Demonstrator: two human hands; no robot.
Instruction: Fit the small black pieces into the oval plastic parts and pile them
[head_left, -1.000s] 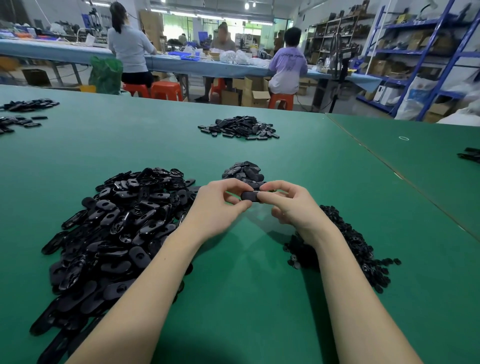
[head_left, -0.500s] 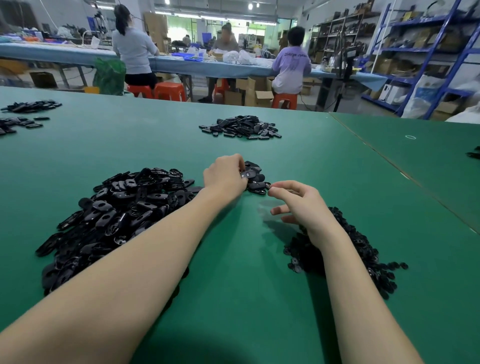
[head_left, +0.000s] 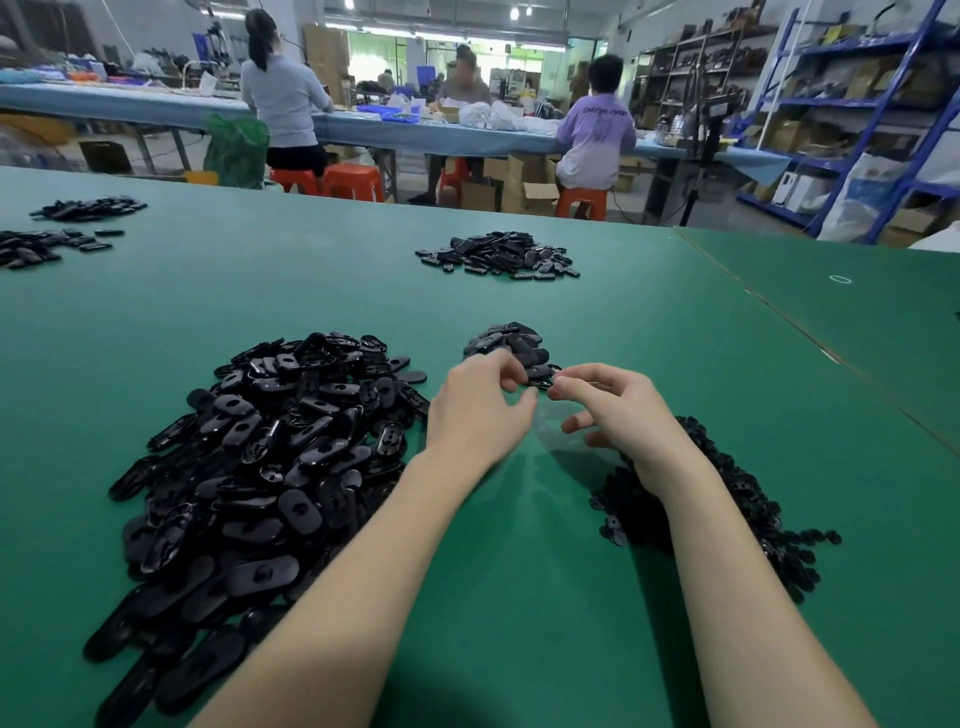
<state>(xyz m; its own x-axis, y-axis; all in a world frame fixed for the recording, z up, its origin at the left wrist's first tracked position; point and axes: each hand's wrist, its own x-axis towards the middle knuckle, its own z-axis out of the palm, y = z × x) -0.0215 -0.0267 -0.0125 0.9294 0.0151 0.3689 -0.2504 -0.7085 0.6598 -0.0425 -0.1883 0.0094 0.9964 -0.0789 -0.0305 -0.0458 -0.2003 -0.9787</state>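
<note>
Both hands sit in the middle of the frame at the near edge of the small finished pile (head_left: 511, 349), which lies just above them. The left hand (head_left: 480, 410) has loosely curled fingers and seems to hold nothing. The right hand (head_left: 618, 415) has its finger and thumb drawn together near the pile's edge; whether they pinch a piece cannot be told. The next oval must come from the big heap of oval plastic parts (head_left: 260, 467) at lower left, touching the left wrist and so nearest that hand; its ovals lie at every angle. The small black pieces (head_left: 748, 499) lie heaped under and to the right of the right forearm. The ovals look like smooth, glossy, hard plastic with a central hole; the worktop (head_left: 571, 597) is matt green.
</note>
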